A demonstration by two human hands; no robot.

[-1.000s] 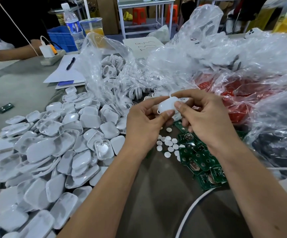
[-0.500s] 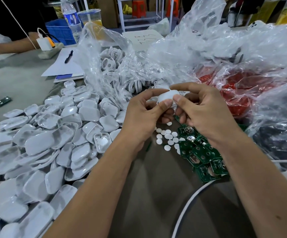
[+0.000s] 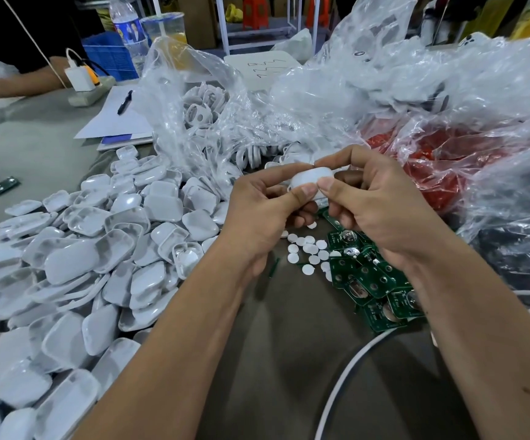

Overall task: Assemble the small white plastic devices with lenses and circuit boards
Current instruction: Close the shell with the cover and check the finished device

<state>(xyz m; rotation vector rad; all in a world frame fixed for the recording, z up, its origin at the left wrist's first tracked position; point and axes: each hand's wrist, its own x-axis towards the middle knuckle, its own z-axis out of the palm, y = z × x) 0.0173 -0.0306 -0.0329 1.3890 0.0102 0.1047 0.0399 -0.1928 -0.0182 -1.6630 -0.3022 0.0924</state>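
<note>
A small white plastic device (image 3: 311, 179) is held above the table between both hands. My left hand (image 3: 263, 214) pinches its left side, thumb on the front edge. My right hand (image 3: 381, 204) pinches its right side, forefinger arched over the top. Under the hands lie several white round lenses (image 3: 308, 249) and a heap of green circuit boards (image 3: 371, 281) with coin cells. A big pile of white shell halves (image 3: 98, 258) covers the table to the left.
Clear plastic bags (image 3: 336, 90) of white ring parts (image 3: 200, 112) and red parts (image 3: 441, 160) crowd the back and right. A white cable (image 3: 346, 376) curves at the lower right. Papers with a pen (image 3: 120, 119), a bottle and another person's arm (image 3: 13, 84) are at the far left.
Both hands stay on the white device and keep it at the same spot over the lenses; the thumbs have shifted slightly along its front edge. The camera has tilted a little.
</note>
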